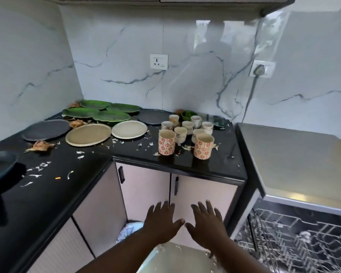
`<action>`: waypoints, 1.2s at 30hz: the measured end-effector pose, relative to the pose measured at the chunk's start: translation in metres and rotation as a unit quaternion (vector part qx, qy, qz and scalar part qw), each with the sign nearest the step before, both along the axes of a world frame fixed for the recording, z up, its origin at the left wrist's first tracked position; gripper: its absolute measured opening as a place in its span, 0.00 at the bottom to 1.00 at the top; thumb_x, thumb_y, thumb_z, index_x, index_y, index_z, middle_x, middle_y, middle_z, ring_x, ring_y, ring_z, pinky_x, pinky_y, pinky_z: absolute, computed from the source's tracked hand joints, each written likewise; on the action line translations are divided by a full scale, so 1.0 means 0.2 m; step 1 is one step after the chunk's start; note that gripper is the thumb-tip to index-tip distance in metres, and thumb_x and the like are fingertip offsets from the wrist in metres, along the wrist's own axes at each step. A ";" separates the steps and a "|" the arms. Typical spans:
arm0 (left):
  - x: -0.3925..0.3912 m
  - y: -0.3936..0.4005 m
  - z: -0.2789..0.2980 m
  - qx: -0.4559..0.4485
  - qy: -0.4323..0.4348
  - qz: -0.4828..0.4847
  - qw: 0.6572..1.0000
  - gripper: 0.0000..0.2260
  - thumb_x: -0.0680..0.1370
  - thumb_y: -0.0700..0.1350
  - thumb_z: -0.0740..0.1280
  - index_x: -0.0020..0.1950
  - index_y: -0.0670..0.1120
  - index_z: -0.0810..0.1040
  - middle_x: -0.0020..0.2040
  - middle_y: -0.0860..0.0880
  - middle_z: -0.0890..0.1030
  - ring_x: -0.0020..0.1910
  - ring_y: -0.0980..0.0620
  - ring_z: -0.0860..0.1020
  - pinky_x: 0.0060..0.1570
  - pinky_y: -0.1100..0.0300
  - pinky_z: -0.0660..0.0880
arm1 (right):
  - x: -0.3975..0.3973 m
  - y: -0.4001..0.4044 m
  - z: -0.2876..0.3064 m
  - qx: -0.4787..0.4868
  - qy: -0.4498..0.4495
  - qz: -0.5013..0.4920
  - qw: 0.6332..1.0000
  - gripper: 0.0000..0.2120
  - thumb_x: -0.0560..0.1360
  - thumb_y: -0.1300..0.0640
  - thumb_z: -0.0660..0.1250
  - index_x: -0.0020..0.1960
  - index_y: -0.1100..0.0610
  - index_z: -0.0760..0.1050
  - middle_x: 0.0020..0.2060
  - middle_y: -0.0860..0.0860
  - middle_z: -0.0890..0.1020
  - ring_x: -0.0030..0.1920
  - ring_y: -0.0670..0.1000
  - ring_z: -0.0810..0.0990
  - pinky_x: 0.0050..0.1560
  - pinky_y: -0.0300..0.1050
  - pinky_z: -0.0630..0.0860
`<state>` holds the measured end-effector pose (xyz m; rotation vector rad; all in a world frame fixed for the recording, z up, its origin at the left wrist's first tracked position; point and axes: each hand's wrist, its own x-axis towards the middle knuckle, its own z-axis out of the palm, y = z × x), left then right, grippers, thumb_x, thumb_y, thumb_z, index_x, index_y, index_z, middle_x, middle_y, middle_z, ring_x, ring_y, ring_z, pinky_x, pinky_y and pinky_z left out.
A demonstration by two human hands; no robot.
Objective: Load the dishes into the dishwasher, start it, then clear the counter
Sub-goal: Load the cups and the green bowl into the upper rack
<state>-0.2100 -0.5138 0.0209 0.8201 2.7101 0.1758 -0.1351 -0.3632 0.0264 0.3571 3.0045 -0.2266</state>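
Observation:
My left hand (pixel 161 220) and my right hand (pixel 207 221) hover side by side with straight, spread fingers in front of the lower cabinet doors, holding nothing. On the black counter (pixel 71 168) lie two beige plates (pixel 88 134), two dark plates (pixel 45 130), green leaf-shaped plates (pixel 98 113) and a group of cups, among them two flower-patterned mugs (pixel 166 142). At the lower right the dishwasher stands open, its wire rack (pixel 295 237) pulled out and bare.
Food scraps and white crumbs litter the counter. A dark bowl (pixel 0 164) sits at the far left edge. The steel dishwasher top (pixel 295 160) stands right of the counter. A bin with a light liner (pixel 130 229) is on the floor below my hands. A plug hangs from the wall socket (pixel 260 69).

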 end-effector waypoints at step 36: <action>-1.53 0.44 0.11 0.444 -0.115 0.119 0.881 0.46 0.50 0.63 0.80 0.66 0.56 0.72 0.56 0.57 0.80 0.56 0.55 0.78 0.57 0.49 0.76 | -1.19 0.67 0.16 -0.425 0.315 -0.340 0.778 0.39 0.53 0.54 0.83 0.57 0.49 0.65 0.49 0.47 0.80 0.47 0.44 0.81 0.46 0.43 0.78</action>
